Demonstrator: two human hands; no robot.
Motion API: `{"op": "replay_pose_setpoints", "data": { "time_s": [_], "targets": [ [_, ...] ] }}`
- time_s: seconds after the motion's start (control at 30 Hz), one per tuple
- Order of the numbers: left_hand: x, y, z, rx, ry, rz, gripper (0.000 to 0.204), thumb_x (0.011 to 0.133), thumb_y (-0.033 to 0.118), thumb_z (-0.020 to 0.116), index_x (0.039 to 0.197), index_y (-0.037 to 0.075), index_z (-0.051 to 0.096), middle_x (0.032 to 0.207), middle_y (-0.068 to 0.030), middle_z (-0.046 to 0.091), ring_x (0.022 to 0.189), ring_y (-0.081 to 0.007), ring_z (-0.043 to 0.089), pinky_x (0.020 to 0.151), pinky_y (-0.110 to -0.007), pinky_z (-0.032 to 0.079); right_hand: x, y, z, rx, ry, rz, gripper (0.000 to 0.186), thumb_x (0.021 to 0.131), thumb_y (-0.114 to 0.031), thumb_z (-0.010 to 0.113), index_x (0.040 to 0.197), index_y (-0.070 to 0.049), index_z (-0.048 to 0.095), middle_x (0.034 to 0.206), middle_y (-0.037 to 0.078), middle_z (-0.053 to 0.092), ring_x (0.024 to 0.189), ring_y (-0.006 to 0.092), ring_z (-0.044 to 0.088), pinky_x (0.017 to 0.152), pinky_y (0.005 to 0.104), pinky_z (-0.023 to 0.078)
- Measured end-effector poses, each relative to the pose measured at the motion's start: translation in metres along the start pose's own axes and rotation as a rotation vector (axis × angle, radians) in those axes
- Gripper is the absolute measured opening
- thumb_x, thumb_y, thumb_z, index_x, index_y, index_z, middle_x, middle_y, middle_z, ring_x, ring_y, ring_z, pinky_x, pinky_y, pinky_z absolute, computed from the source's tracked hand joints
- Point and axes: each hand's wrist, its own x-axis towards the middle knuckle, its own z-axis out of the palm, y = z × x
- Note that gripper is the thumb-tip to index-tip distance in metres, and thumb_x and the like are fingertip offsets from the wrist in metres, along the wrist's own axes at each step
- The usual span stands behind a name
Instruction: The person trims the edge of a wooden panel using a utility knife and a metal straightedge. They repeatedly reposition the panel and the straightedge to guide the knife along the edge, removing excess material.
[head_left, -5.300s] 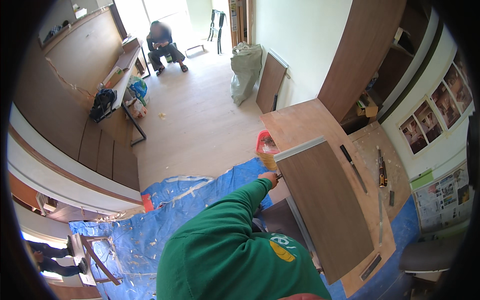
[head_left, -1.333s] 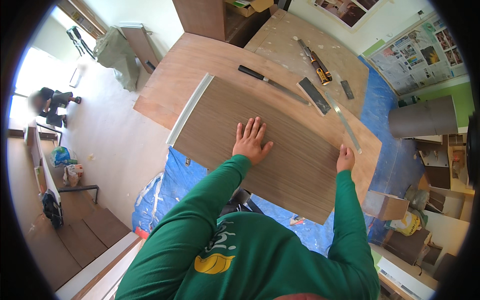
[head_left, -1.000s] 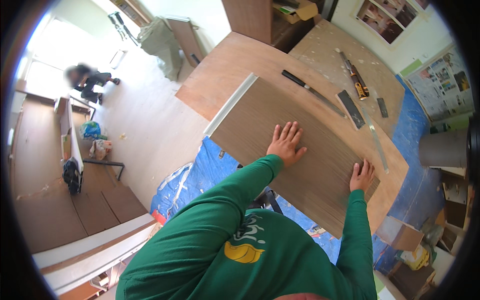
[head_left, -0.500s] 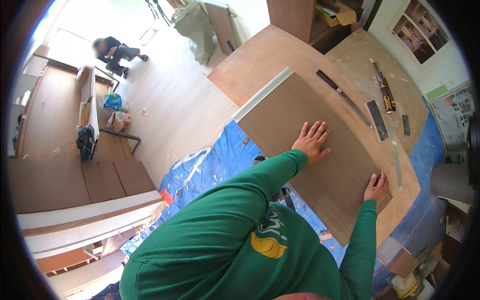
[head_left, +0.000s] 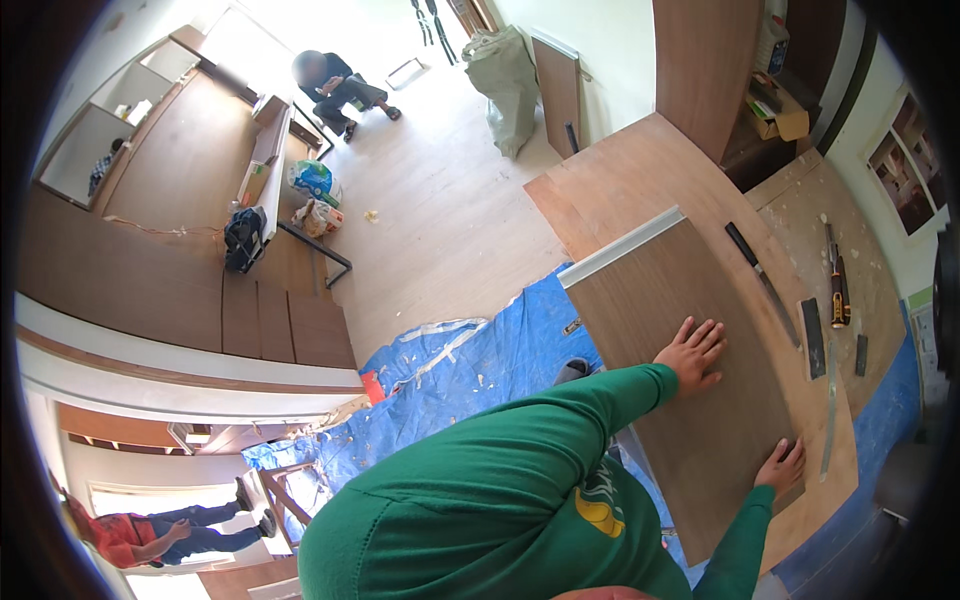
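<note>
A brown wood-grain panel lies flat on a plywood board, with a pale strip along its far left end. My left hand rests on the panel's face, fingers spread, holding nothing. Nearer me, my right hand lies with fingers stretched over the panel close to its right edge. To the right of the panel are a black-handled tool with a long blade, a flat dark block and a thin metal strip.
Yellow-and-black hand tools and a small dark block lie farther right. Blue sheeting with scraps covers the floor at left. One person crouches at the back; another in red is at lower left.
My view has swung left, so the panel and tools appear farther right. The person in red has come into view. Both hands stay on the panel.
</note>
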Motion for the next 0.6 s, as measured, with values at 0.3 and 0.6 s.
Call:
{"op": "replay_pose_setpoints", "data": {
  "time_s": [0.3, 0.6],
  "targets": [
    [0.0, 0.007, -0.01, -0.003, -0.018, -0.024, 0.074, 0.105, 0.052, 0.049, 0.162, 0.006, 0.041, 0.175, -0.0176, 0.025, 0.164, -0.0339, 0.017, 0.133, -0.058, 0.004, 0.0, 0.007, 0.007, -0.022, -0.01, 0.003, 0.059, 0.11, -0.054, 0.048, 0.15, -0.012, 0.056, 0.152, 0.018, 0.057, 0.14, 0.0399, 0.052, 0.119, 0.0555, 0.037],
    [0.001, 0.008, -0.008, 0.025, -0.04, -0.033, 0.073, 0.107, 0.054, 0.047, 0.163, 0.007, 0.04, 0.176, -0.0151, 0.023, 0.164, -0.032, 0.015, 0.133, -0.057, 0.004, 0.002, -0.009, -0.013, -0.03, -0.048, 0.026, 0.057, 0.109, -0.052, 0.049, 0.149, -0.011, 0.056, 0.151, 0.019, 0.057, 0.141, 0.0401, 0.05, 0.119, 0.056, 0.037]
  ]
}}
